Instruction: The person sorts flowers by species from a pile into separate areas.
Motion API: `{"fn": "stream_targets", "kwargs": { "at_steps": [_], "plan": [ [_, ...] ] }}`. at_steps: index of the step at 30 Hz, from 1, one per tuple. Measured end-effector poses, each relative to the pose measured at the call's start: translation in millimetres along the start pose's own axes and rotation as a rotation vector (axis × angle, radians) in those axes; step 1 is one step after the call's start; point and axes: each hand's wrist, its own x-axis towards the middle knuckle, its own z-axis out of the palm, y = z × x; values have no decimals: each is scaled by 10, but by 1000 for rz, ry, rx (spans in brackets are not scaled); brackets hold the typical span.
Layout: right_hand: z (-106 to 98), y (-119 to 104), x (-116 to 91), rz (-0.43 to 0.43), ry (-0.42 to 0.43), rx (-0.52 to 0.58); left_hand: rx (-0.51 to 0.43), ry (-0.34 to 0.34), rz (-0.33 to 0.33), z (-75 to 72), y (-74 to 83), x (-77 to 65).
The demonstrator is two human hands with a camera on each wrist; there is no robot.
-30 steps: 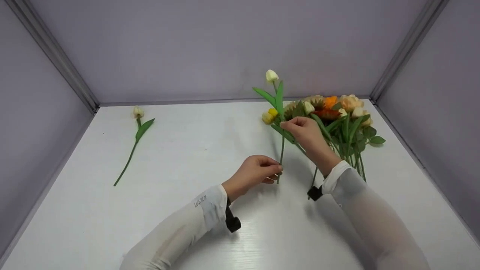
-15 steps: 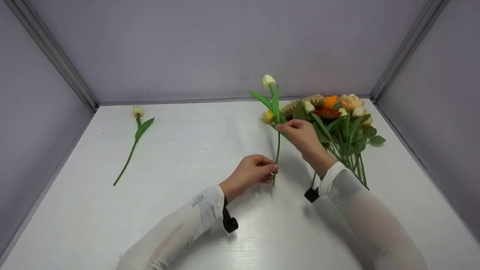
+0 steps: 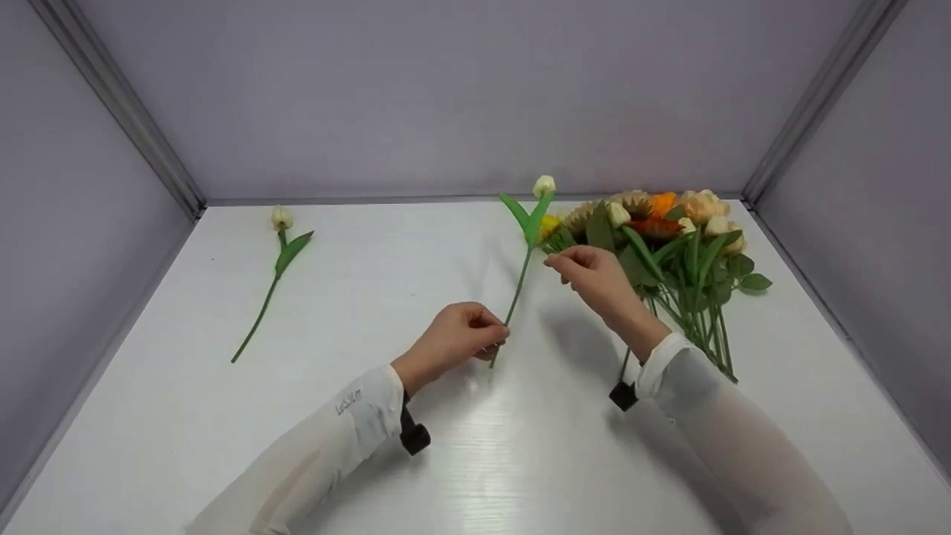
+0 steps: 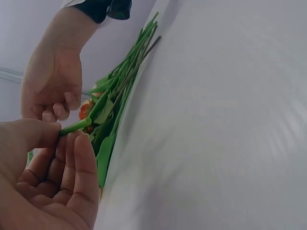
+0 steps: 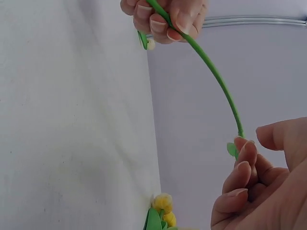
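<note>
Between thumb and fingers, my left hand (image 3: 457, 334) pinches a white tulip (image 3: 544, 186) low on its thin green stem (image 4: 76, 126). The tulip stands off the table, leaning right, with two green leaves below the bloom. Just right of the stem in the head view is my right hand (image 3: 598, 282). Its thumb is parted from its bent fingers (image 5: 242, 172) in the right wrist view, and they grip nothing. The upper part of the tulip is largely hidden behind the right hand there. A pile of flowers (image 3: 695, 275) lies behind and beside the right hand.
A single white tulip (image 3: 281, 260) lies at the left of the white table (image 3: 356, 297). Yellow blooms (image 3: 550, 225) show at the left edge of the flower pile. Grey walls (image 3: 446, 96) enclose the table at the back and sides.
My right hand has released the tulip's stem. The left hand has moved left with the tulip, which now tilts right and sits lower. The yellow blooms are now partly covered by its leaf.
</note>
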Motion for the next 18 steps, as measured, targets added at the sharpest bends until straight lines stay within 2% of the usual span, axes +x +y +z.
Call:
{"fn": "stream_targets", "kwargs": {
  "at_steps": [5,11,14,18],
  "plan": [
    [-63,39,-83,-26,-26,-46,157,87,-20,-428,-51,-162],
    [-160,100,-199,-64,-38,-122,446,251,-63,-1039,-161,-424],
    [-181,135,-250,-138,-43,-235,571,316,-91,-1338,-243,-560],
    [-127,181,-313,-307,-52,-474,649,366,-154,-1690,-381,-742]
  ]
}}
